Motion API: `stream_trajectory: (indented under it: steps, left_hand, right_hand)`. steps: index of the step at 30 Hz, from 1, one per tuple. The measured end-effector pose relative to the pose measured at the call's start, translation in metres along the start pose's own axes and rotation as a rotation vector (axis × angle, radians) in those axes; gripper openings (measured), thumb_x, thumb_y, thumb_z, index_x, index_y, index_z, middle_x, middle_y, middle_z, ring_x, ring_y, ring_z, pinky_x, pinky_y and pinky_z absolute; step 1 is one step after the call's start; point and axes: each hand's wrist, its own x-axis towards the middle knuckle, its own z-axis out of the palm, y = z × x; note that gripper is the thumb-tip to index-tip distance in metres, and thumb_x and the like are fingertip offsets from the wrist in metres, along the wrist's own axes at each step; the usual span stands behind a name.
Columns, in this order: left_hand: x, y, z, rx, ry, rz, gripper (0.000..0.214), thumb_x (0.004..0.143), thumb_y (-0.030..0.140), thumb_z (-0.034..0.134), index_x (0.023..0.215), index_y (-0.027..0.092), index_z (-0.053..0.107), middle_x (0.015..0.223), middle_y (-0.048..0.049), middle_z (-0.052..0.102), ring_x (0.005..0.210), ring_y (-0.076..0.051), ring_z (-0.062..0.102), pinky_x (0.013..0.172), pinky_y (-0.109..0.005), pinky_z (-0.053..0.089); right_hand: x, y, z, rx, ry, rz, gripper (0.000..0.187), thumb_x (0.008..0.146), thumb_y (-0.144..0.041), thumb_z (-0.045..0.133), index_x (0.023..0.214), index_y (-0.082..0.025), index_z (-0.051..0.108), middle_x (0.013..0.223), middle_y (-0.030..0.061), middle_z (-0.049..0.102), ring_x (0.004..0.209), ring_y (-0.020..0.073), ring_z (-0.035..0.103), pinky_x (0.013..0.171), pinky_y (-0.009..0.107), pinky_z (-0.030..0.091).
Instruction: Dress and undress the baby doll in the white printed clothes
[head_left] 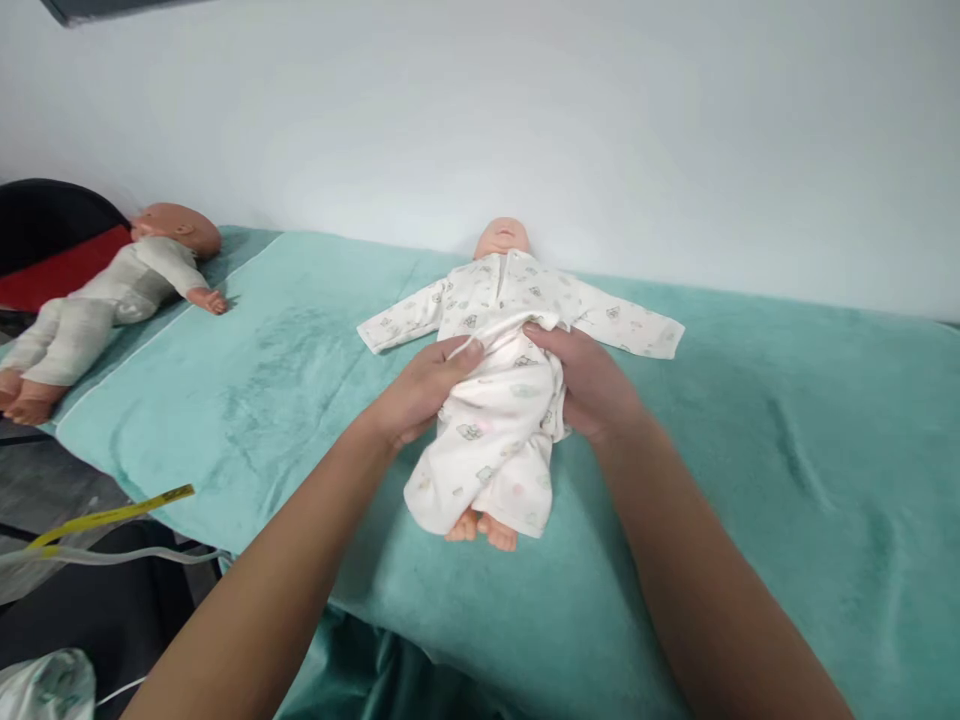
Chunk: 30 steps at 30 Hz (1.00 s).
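A baby doll (504, 238) lies on its back in the middle of the teal blanket (787, 440), head toward the wall. It wears a white printed top (517, 295) with sleeves spread wide and matching white trousers (487, 450); its bare feet show at the near end. My left hand (421, 392) grips the trousers' waistband on the doll's left side, fingers curled into the cloth. My right hand (589, 380) holds the waistband on the other side, fingers pinched on the fabric at the doll's belly.
A second doll (112, 300) in a beige suit lies at the far left of the blanket, near a black and red chair (52, 245). A yellow strip (112, 515) and clear plastic bags (45, 685) sit low on the left. A white wall stands behind.
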Motion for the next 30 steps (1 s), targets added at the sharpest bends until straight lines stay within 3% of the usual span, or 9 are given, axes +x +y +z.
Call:
stream_trajectory:
  steps: [3, 5, 10, 13, 15, 18, 22, 26, 30]
  left_hand:
    - [0.000, -0.001, -0.004, 0.046, -0.103, -0.063, 0.049, 0.064, 0.039, 0.085, 0.102, 0.011, 0.071, 0.089, -0.0093, 0.074, 0.076, -0.021, 0.068, 0.068, -0.027, 0.053]
    - [0.000, -0.003, -0.002, -0.052, -0.050, -0.030, 0.049, 0.066, 0.036, 0.084, 0.107, 0.013, 0.069, 0.087, -0.0084, 0.074, 0.075, -0.021, 0.069, 0.070, -0.029, 0.053]
    - [-0.009, -0.009, 0.007, -0.199, 0.125, 0.023, 0.044, 0.074, 0.044, 0.076, 0.104, 0.012, 0.068, 0.068, -0.0037, 0.069, 0.060, -0.018, 0.065, 0.063, -0.028, 0.052]
    - [-0.019, -0.013, 0.006, -0.149, 0.140, 0.053, 0.047, 0.075, 0.048, 0.074, 0.105, 0.012, 0.068, 0.076, -0.0060, 0.071, 0.070, -0.020, 0.067, 0.067, -0.029, 0.052]
    - [-0.025, -0.014, 0.003, -0.070, 0.080, 0.068, 0.053, 0.073, 0.052, 0.075, 0.107, 0.012, 0.069, 0.084, -0.0087, 0.073, 0.080, -0.023, 0.068, 0.073, -0.030, 0.052]
    - [-0.030, -0.015, 0.000, 0.074, -0.027, -0.005, 0.051, 0.065, 0.041, 0.084, 0.103, 0.011, 0.071, 0.088, -0.0098, 0.074, 0.081, -0.024, 0.068, 0.072, -0.030, 0.052]
    - [-0.026, -0.015, 0.007, -0.103, 0.093, 0.081, 0.044, 0.074, 0.040, 0.077, 0.108, 0.013, 0.068, 0.091, -0.0086, 0.073, 0.081, -0.022, 0.069, 0.073, -0.029, 0.053]
    - [-0.020, -0.013, 0.019, -0.273, 0.219, 0.153, 0.042, 0.076, 0.046, 0.073, 0.103, 0.014, 0.066, 0.075, -0.0052, 0.070, 0.074, -0.021, 0.069, 0.069, -0.028, 0.054]
    - [-0.025, -0.011, 0.025, -0.236, 0.239, 0.105, 0.046, 0.076, 0.050, 0.073, 0.103, 0.013, 0.066, 0.074, -0.0059, 0.070, 0.073, -0.021, 0.069, 0.068, -0.029, 0.054]
  right_hand:
    - [-0.002, 0.001, -0.001, -0.079, -0.014, -0.014, 0.046, 0.081, -0.044, 0.069, 0.120, -0.018, 0.064, 0.103, 0.0075, 0.072, 0.097, 0.0243, 0.068, 0.082, 0.034, 0.055]
    - [-0.005, -0.002, -0.002, -0.198, -0.065, 0.005, 0.048, 0.081, -0.047, 0.070, 0.119, -0.018, 0.065, 0.104, 0.0069, 0.072, 0.096, 0.0232, 0.068, 0.081, 0.033, 0.055]
    - [-0.015, -0.011, -0.005, -0.618, -0.424, 0.183, 0.046, 0.069, -0.039, 0.083, 0.108, -0.018, 0.072, 0.104, 0.0052, 0.072, 0.098, 0.0233, 0.067, 0.084, 0.031, 0.054]
    - [-0.015, -0.007, -0.007, -0.440, -0.361, 0.140, 0.045, 0.074, -0.042, 0.079, 0.112, -0.019, 0.070, 0.106, 0.0059, 0.072, 0.099, 0.0222, 0.068, 0.087, 0.033, 0.054]
    - [-0.012, -0.001, -0.008, -0.215, -0.286, 0.074, 0.047, 0.077, -0.042, 0.077, 0.116, -0.019, 0.067, 0.107, 0.0070, 0.071, 0.097, 0.0214, 0.068, 0.087, 0.034, 0.055]
    - [-0.008, 0.007, -0.005, -0.044, -0.260, 0.021, 0.048, 0.076, -0.042, 0.078, 0.116, -0.017, 0.066, 0.105, 0.0080, 0.071, 0.095, 0.0220, 0.069, 0.084, 0.034, 0.056]
    - [-0.012, 0.006, 0.000, -0.121, -0.251, 0.040, 0.049, 0.078, -0.048, 0.075, 0.116, -0.017, 0.066, 0.105, 0.0078, 0.072, 0.097, 0.0216, 0.068, 0.085, 0.032, 0.055]
    - [-0.017, 0.000, -0.001, -0.456, -0.419, 0.107, 0.047, 0.074, -0.045, 0.079, 0.112, -0.018, 0.068, 0.110, 0.0060, 0.070, 0.103, 0.0223, 0.066, 0.086, 0.030, 0.054]
    - [-0.015, 0.007, 0.000, -0.245, -0.389, 0.057, 0.051, 0.075, -0.045, 0.078, 0.116, -0.018, 0.065, 0.112, 0.0070, 0.069, 0.102, 0.0223, 0.066, 0.089, 0.033, 0.053]
